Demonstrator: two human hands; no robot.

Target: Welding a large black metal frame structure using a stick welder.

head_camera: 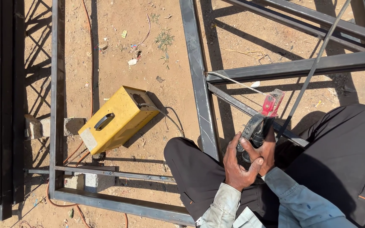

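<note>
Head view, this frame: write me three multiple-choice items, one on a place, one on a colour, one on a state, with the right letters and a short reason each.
1. Where does the yellow welding machine lie?
A. On the sandy ground inside the steel frame
B. On the person's lap
C. On top of the stacked bars at the left

2. What colour is the jaw end of the electrode holder?
A. Green
B. Red
C. White

3. How is the electrode holder held?
A. It lies loose on the ground
B. One hand alone holds it
C. Both hands wrap its handle

Answers:
1 A, it rests on the dirt between frame members.
2 B, the tip gripping the thin welding rod is red.
3 C, the left hand and the right hand close their fingers round the black grip.
</note>
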